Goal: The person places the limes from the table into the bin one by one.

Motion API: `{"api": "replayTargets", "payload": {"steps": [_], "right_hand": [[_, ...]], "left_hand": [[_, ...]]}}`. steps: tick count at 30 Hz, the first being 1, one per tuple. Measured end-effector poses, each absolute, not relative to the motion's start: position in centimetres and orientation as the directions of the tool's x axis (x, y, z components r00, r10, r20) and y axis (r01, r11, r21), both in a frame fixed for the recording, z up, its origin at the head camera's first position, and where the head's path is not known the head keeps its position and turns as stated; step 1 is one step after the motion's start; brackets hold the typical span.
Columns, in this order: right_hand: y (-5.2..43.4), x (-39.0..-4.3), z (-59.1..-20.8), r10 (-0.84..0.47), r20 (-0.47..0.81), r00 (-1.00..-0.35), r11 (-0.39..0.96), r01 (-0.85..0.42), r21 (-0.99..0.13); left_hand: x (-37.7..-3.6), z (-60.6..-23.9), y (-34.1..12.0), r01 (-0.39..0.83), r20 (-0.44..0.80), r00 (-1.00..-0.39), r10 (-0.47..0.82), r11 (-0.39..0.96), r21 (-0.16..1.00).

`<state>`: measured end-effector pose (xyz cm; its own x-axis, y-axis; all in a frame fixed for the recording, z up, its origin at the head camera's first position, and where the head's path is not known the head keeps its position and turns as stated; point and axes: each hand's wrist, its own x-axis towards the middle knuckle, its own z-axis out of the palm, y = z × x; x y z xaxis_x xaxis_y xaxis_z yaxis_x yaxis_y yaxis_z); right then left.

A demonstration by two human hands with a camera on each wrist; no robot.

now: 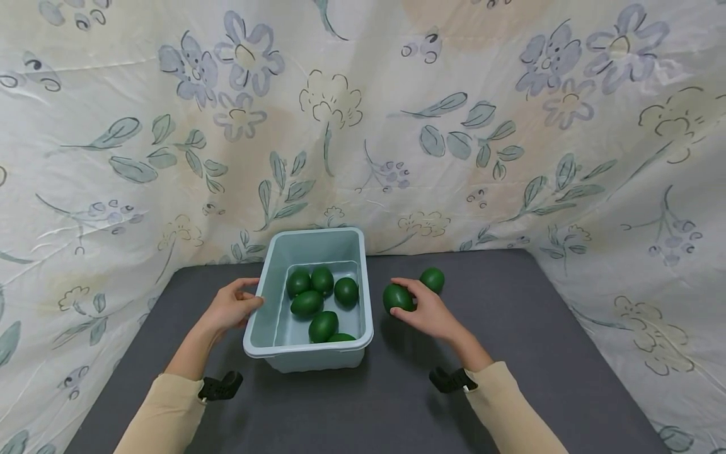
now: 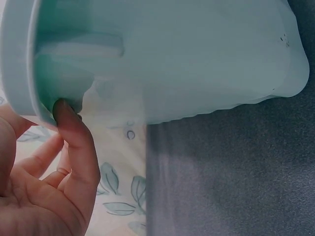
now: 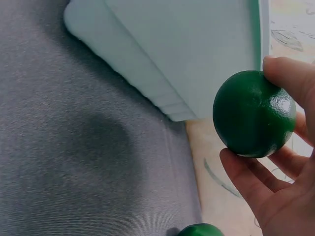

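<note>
A pale blue-green plastic bin (image 1: 317,357) stands on the dark grey table, with several glossy dark green, egg-shaped fruits (image 1: 307,304) inside. My left hand (image 1: 231,305) grips the bin's left rim; in the left wrist view a fingertip (image 2: 63,110) curls under the rim's lip. To the right of the bin, my right hand (image 1: 426,310) pinches one green fruit (image 1: 398,298) between thumb and fingers. The right wrist view shows this held fruit (image 3: 248,114) up off the table, near the bin's side. Another green fruit (image 1: 432,280) lies on the table just behind that hand.
The dark grey table (image 1: 544,353) reaches back to a hanging flower-print cloth (image 1: 386,113), which also runs along both sides. The bin stands close to that cloth at the table's back edge. Black wrist straps (image 1: 221,386) sit on both arms.
</note>
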<state>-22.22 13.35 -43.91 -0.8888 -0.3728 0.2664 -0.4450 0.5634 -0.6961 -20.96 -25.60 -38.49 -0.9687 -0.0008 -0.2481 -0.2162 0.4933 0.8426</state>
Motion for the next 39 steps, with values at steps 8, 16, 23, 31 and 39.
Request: {"api": "replayTargets", "payload": {"steps": [8, 16, 23, 31, 39], "right_hand": [[13.1, -23.0, -42.8, -0.367, 0.253, -0.895, 0.559, -0.429, -0.710], [12.6, -23.7, -41.3, -0.375, 0.260, -0.890, 0.536, -0.437, -0.722], [11.9, -24.1, -40.0, -0.380, 0.254, -0.889, 0.525, -0.433, -0.733], [11.2, -24.4, -38.7, -0.386, 0.245, -0.889, 0.533, -0.431, -0.728], [10.4, -24.5, -37.4, -0.402, 0.243, -0.883, 0.514, -0.437, -0.738]], "left_hand": [[-21.0, -38.5, -25.7, -0.215, -0.252, -0.968, 0.011, 0.485, 0.848], [-21.0, -38.4, -25.7, -0.213, -0.251, -0.968, 0.017, 0.480, 0.851], [-21.0, -38.3, -25.7, -0.210, -0.251, -0.968, 0.022, 0.482, 0.851], [-21.0, -38.5, -25.9, -0.205, -0.246, -0.969, 0.022, 0.484, 0.851], [-20.9, -38.5, -26.0, -0.200, -0.240, -0.971, 0.022, 0.483, 0.853]]}}
